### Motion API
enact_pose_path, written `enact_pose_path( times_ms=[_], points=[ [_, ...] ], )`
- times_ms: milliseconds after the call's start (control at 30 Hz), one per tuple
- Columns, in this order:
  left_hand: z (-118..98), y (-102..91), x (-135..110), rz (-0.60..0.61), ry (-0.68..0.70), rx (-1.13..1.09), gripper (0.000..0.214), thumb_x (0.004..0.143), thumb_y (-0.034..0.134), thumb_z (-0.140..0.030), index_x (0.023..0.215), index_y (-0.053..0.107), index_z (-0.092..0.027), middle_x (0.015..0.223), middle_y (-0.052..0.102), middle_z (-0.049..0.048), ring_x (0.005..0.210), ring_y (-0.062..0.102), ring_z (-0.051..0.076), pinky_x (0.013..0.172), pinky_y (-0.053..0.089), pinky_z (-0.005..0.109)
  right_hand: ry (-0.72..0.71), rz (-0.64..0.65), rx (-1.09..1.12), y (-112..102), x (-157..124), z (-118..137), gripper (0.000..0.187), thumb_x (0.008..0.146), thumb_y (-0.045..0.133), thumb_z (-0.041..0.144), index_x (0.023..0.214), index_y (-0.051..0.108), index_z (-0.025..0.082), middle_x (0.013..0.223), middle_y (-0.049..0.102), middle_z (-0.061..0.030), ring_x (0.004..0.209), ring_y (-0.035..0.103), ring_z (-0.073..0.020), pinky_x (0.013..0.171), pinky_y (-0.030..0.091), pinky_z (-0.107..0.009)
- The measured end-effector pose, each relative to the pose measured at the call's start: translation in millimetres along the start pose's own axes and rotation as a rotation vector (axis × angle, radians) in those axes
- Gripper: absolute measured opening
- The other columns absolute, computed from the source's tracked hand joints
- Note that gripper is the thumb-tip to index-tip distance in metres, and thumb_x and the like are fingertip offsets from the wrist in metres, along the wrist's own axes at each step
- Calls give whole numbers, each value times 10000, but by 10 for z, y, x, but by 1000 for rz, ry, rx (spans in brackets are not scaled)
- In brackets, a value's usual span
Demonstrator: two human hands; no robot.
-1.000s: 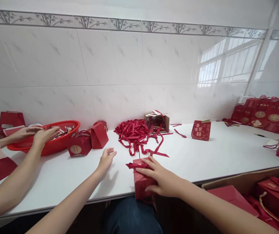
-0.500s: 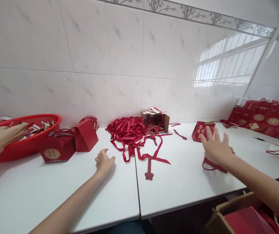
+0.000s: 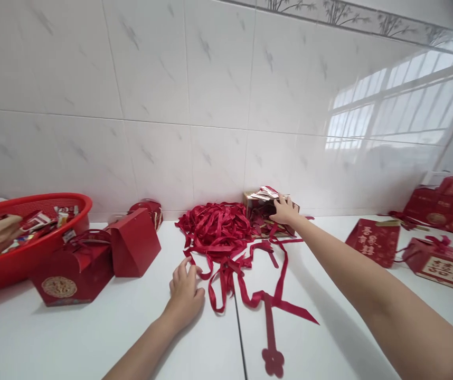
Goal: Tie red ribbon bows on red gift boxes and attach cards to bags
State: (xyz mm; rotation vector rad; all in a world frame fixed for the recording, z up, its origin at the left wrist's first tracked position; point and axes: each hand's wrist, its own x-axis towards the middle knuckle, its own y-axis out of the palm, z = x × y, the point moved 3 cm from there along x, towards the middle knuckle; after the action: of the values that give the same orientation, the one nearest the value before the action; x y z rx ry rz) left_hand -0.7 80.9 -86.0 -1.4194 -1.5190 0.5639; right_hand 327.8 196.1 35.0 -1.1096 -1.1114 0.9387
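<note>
Ribbons (image 3: 220, 232), red and tangled, lie heaped mid-table, loose ends at the lightly curled fingers (image 3: 182, 268) of the left hand (image 3: 186, 293), which rests on the white table (image 3: 92, 338). The right hand (image 3: 285, 211) bends its fingers over the rim of a cardboard box (image 3: 250, 203) by the tiled wall (image 3: 210, 105); whether it grips cannot be told.

The left hand (image 3: 185, 290) is laid palm down, low and near the body, with the fingers loosely curled, slightly spread and closed on nothing; its bare forearm is seen slanting back toward the lower edge. The right arm is stretched far forward, almost straight and bare. The right hand (image 3: 284, 210) is held palm down at full reach, fingers bent downward; whether they are closed on anything cannot be told.
</note>
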Motion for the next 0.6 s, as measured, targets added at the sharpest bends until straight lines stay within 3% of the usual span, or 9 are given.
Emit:
enact_pose_path(
  times_ms=[233,433,600],
  points=[
    [-30,-26,-35,24,-58,-91,274,672,416,-78,911,439,-210,1349,308,99,1297,266,270,1022,297,468,3,45,-2,69,371,56,669,746,560,302,1374,353,203,1528,171,-106,1396,51,-369,1063,130,-613],
    [-21,-32,-47,16,-68,-154,267,658,440,-88,883,437,-230,1327,341,84,1298,280,277,1012,311,470,-16,11,24,131,343,-10,566,746,560,308,1287,464,174,1513,202,-120,1389,80,-370,1040,163,-629],
    [-3,-38,-43,22,-76,-204,267,659,448,-83,883,433,-227,1334,333,92,1287,290,281,1019,297,480,-17,-116,80,-20,247,23,614,774,524,311,1356,374,186,1443,334,-141,1345,235,-332,1018,248,-597]
  ],
)
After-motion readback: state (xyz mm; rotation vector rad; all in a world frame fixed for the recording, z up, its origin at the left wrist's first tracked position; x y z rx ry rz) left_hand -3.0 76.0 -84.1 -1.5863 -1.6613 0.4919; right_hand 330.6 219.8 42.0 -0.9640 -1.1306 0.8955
